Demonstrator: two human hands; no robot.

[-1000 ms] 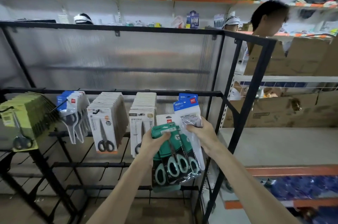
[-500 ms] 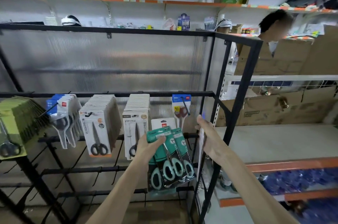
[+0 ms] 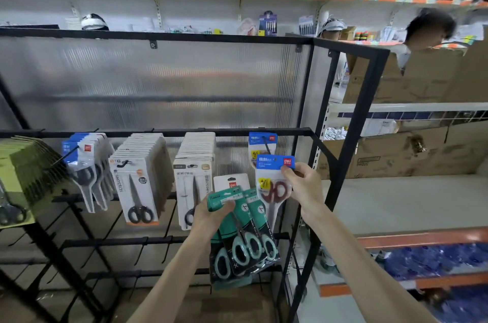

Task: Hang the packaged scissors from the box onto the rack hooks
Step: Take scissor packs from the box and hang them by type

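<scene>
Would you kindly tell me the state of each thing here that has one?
left hand: grips a fanned bunch of green scissors packs.
green scissors packs: held, not hung.
right hand: pinches the blue header of the red scissors pack.
red scissors pack: held at the rightmost hook; threaded or not, unclear.
rear blue-headed pack: hanging on that hook.
black scissors packs: hanging in a full row.
</scene>
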